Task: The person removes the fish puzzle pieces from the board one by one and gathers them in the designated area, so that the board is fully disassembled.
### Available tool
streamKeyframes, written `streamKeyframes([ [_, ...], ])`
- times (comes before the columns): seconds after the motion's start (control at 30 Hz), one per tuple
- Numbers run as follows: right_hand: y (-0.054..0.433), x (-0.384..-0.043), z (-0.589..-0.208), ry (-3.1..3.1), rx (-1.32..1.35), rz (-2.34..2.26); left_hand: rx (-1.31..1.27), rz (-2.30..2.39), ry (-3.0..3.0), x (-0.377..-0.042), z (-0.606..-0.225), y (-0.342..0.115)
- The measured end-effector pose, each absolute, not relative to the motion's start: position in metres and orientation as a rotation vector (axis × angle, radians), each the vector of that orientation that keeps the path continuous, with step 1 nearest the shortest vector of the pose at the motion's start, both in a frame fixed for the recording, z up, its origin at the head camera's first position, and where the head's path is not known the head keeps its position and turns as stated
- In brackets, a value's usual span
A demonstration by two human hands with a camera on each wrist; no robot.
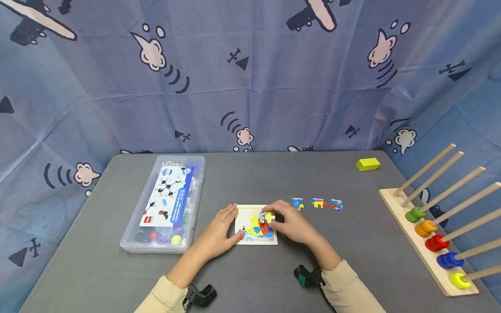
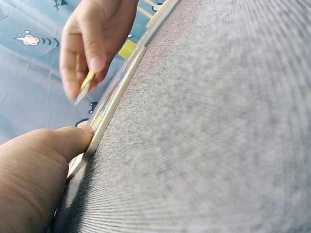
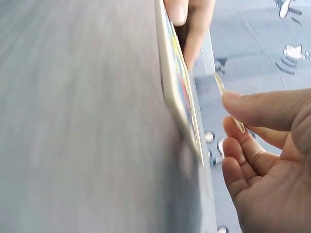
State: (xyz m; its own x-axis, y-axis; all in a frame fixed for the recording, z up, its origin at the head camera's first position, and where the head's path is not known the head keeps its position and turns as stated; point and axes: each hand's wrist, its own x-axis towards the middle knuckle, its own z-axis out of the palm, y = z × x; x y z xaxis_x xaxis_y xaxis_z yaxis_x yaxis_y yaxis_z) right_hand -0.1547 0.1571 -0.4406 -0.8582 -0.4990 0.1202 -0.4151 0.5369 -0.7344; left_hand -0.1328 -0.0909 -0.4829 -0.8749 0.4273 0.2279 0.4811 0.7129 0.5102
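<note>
A small wooden jigsaw board [image 1: 242, 213] with a partly filled colourful picture lies on the grey table. My left hand [image 1: 219, 232] rests along its left side, fingers extended toward the top left corner. The left thumb [image 2: 75, 140] presses on the board's rim in the left wrist view. Over the board's upper right, my right hand [image 1: 293, 222] pinches a yellow-and-blue puzzle piece [image 1: 270, 217] between thumb and fingertips. Seen from the right wrist, that puzzle piece [image 3: 219, 83] is tilted and held above the board, edge toward the camera.
Three loose puzzle pieces [image 1: 318, 203] lie in a row right of the board. A clear plastic case [image 1: 133, 237] of molecule-model parts stands at left. A yellow block [image 1: 368, 164] sits at the back right, near a wooden peg rack [image 1: 430, 265] with coloured rings.
</note>
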Motion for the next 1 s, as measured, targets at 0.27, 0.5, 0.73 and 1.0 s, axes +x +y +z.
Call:
streamKeyframes([
  [0.27,0.202,-0.156,-0.446,2.699,-0.761,-1.221,-0.737,-0.875,-2.822,-0.132,-0.482,-0.091],
  [0.5,0.233,-0.156,-0.454,2.696,-0.717,-1.273,-0.735,-0.879,-2.826,-0.132,-0.482,-0.091],
  [0.73,0.247,-0.155,-0.46,2.729,-0.687,-1.238,-0.736,-0.885,-2.819,-0.132,-0.483,-0.09],
  [1.0,0.247,-0.154,-0.465,2.769,-0.724,-1.207,-0.744,-0.891,-2.813,-0.131,-0.481,-0.09],
])
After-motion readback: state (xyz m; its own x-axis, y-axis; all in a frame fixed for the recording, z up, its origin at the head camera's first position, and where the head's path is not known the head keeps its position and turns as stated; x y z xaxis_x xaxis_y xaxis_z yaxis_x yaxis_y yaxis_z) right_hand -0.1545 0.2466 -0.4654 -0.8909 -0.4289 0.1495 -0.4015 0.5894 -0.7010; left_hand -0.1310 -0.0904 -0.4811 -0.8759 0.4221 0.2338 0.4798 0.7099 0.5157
